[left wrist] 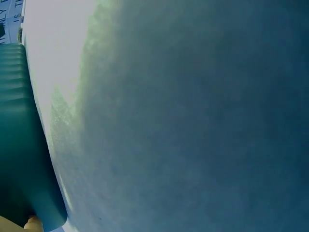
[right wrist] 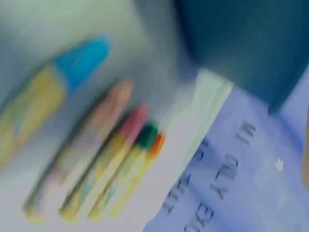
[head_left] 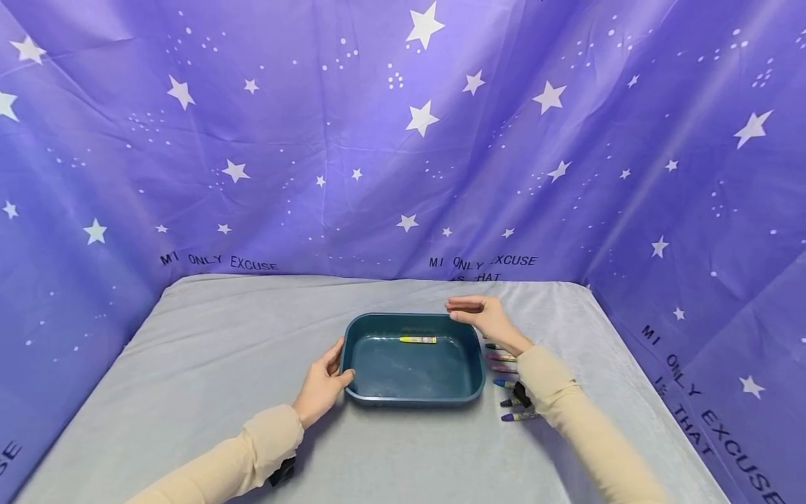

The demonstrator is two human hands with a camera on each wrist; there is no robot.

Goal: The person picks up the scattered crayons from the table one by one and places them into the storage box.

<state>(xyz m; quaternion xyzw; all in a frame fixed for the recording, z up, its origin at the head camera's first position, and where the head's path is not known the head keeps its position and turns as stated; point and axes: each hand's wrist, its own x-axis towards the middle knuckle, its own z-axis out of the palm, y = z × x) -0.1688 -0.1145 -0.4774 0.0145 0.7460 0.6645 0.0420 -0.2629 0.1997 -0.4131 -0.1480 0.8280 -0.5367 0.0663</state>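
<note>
A dark teal rectangular basin (head_left: 409,400) sits on the cloth-covered table. Inside it, near the far wall, lies a yellow crayon (head_left: 418,340). My left hand (head_left: 320,388) grips the basin's left side, thumb over the rim and fingers along the outer wall. Above the far right corner of the basin is my right hand (head_left: 490,320), its fingers extended to the left and holding nothing. Several crayons lie in a column right of the basin, partly hidden by the right forearm. Among them, the right wrist view shows a blue crayon (right wrist: 82,62), a pink crayon (right wrist: 133,121) and a green crayon (right wrist: 146,137).
Pale grey cloth (head_left: 208,350) covers the table. A purple curtain (head_left: 352,126) with white stars and printed lettering hangs behind it and along both sides. Near the right sleeve's cuff, a purple-tipped crayon (head_left: 516,417) is the closest of the column.
</note>
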